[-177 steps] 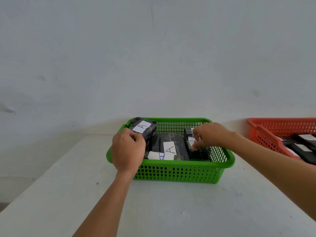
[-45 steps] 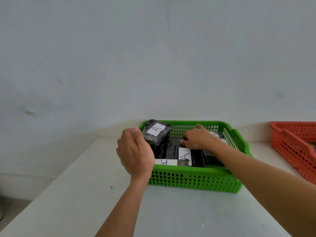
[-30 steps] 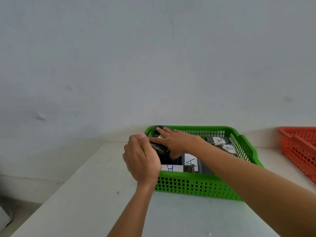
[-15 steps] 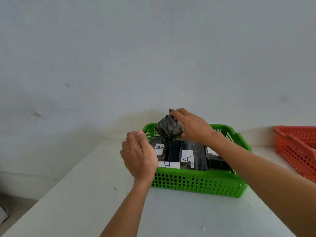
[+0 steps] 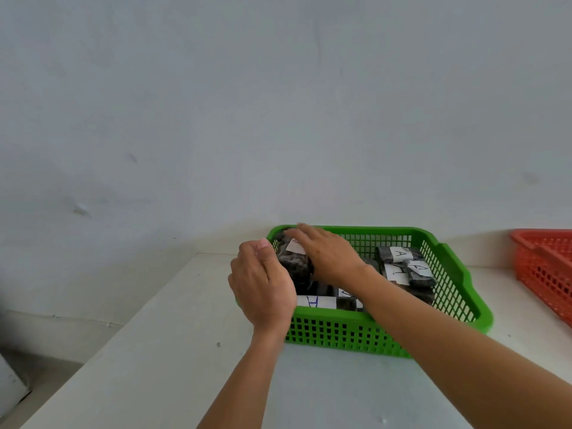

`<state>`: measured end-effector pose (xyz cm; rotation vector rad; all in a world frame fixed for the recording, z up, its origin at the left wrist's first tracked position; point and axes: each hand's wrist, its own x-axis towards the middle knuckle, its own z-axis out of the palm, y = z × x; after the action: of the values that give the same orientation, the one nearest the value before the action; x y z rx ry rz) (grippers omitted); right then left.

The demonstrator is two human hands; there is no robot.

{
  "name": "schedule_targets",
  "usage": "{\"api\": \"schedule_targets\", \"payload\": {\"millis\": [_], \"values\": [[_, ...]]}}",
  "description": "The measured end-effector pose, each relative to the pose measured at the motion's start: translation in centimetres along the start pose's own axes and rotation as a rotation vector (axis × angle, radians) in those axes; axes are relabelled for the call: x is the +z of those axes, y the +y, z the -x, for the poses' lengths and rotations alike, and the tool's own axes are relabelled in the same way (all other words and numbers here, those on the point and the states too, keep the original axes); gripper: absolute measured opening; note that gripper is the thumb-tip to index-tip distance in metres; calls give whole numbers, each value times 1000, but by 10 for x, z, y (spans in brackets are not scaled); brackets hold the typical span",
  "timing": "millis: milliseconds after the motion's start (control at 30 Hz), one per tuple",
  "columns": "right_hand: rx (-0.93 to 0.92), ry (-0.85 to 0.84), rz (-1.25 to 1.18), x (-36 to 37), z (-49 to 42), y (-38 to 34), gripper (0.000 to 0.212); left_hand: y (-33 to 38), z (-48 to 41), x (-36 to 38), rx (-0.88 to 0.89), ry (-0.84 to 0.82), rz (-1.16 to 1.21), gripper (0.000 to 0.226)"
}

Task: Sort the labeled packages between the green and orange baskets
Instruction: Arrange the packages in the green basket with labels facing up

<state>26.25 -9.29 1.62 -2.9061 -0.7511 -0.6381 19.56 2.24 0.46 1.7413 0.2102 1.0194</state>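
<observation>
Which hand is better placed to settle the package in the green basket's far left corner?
Probably right: the right hand rests on the package inside the green basket; the left hand hovers beside the rim, empty.

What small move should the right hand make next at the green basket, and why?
Probably lift away: the right hand rests flat on a labeled black package lying in the green basket's far left corner.

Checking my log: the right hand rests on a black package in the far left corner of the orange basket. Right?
Wrong basket. In the head view the right hand rests on a black package in the far left corner of the green basket; the orange basket stands apart to the right.
</observation>
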Motion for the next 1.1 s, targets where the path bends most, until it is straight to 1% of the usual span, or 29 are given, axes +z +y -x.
{"api": "schedule_targets", "payload": {"millis": [67,133,167,233,267,300,333,367,400,433,500,567,700,767,800,867,967,1033,1100], "values": [[234,22,-111,-2,2,6,61,0,0,0,-3,-9,-9,30],[331,32,-193,-2,5,12,40,-1,0,0,-4,-18,-12,29],[352,21,-289,-1,5,16,34,0,0,0,0,-19,-10,30],[397,-56,-570,0,7,17,30,0,0,0,1,-19,-6,31],[404,-109,-696,0,8,16,33,0,1,0,0,-19,-6,31],[399,-165,-763,0,9,15,40,1,1,0,1,-19,-7,32],[387,-219,-764,1,10,13,52,0,1,0,4,-19,-9,33],[372,-265,-709,2,10,11,66,0,1,0,6,-20,-10,34],[357,-292,-618,5,10,10,77,0,1,0,5,-19,-12,36],[343,-298,-523,7,10,10,84,0,1,1,3,-19,-12,38],[324,-285,-382,10,10,11,87,-1,0,1,8,-17,-12,40],[300,-269,-314,11,11,11,84,-1,0,1,21,-19,-16,40],[242,-203,-278,7,13,7,89,-1,0,1,16,-31,-19,36],[242,-170,-296,3,13,6,90,-1,0,1,21,-29,-21,45],[244,-153,-297,1,13,5,89,-1,0,1,21,-26,-20,49],[238,-112,-271,0,15,5,81,-2,0,1,14,-25,-17,49],[236,-28,-234,-3,17,4,58,-2,0,1,13,-37,-17,47],[268,79,-256,-4,17,5,40,-2,0,1,12,-39,-21,45],[297,189,-276,-5,16,6,27,-3,0,2,11,-34,-32,46]]}}
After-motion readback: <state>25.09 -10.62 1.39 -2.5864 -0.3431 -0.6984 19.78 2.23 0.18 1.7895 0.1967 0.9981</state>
